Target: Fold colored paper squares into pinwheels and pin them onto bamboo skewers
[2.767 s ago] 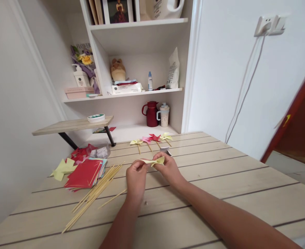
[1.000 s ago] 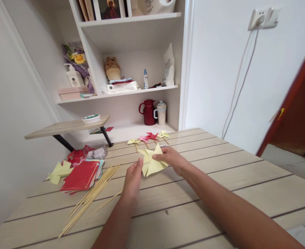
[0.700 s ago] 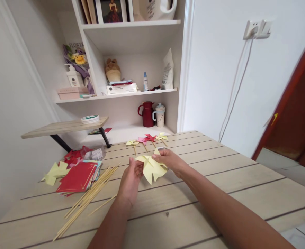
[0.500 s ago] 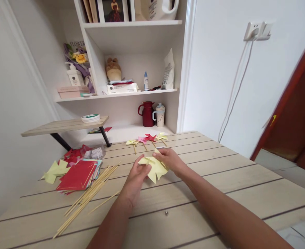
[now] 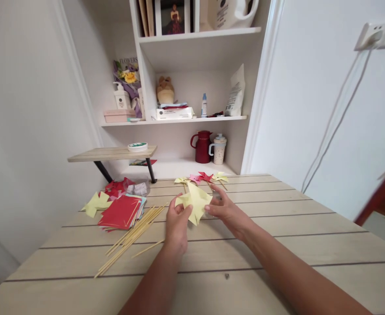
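A pale yellow paper pinwheel piece [image 5: 196,202], cut into points, is held up above the table. My left hand [image 5: 177,221] is closed on its left side, thumb in front. At the right corner my right hand [image 5: 225,210] pinches the paper with the thumb, while its index finger is raised. Behind lie finished pinwheels on sticks: a pink one [image 5: 195,178], a red one [image 5: 206,176] and yellow ones [image 5: 220,176]. To the left are wooden sticks [image 5: 133,236], a stack of coloured paper [image 5: 120,213] and another yellow cut piece [image 5: 96,203].
A small metallic bit [image 5: 227,276] lies near the front of the slatted table [image 5: 277,245]. A low wooden stand [image 5: 112,153] with black legs is at the back left. Beyond the table, a red jug [image 5: 202,147] and a cup [image 5: 218,149] stand in the shelf unit.
The yellow paper has been spread flatter, its points now fanned out. My right hand has shifted from its upper edge to its right corner. The view has swung left.
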`<state>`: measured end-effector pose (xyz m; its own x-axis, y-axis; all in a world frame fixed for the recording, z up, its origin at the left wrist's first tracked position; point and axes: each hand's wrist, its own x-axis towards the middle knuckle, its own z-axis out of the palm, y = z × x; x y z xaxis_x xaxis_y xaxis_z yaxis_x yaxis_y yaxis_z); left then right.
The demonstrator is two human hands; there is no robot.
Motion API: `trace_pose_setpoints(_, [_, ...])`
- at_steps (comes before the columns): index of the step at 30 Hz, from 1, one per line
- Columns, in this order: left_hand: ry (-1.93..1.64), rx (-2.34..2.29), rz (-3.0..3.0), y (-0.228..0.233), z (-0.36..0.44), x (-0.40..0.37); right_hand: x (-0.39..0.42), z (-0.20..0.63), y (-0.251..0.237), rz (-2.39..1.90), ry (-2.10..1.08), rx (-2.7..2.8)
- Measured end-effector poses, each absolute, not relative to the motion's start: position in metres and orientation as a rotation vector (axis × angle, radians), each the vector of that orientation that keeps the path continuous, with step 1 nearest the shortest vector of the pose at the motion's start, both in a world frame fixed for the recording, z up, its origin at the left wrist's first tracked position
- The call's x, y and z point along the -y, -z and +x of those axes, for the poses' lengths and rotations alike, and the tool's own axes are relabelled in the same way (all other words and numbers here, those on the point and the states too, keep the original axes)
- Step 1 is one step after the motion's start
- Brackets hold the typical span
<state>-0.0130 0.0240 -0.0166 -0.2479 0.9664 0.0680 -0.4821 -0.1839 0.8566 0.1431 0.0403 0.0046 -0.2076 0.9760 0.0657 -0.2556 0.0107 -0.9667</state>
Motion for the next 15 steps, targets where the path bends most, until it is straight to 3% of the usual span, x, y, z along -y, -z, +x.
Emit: trace_pose_setpoints(15, [-1.358, -0.64, 0.841, 0.009, -0.009, -0.015, -0.05, 0.148, -0.009, -0.849, -1.451, 0.947])
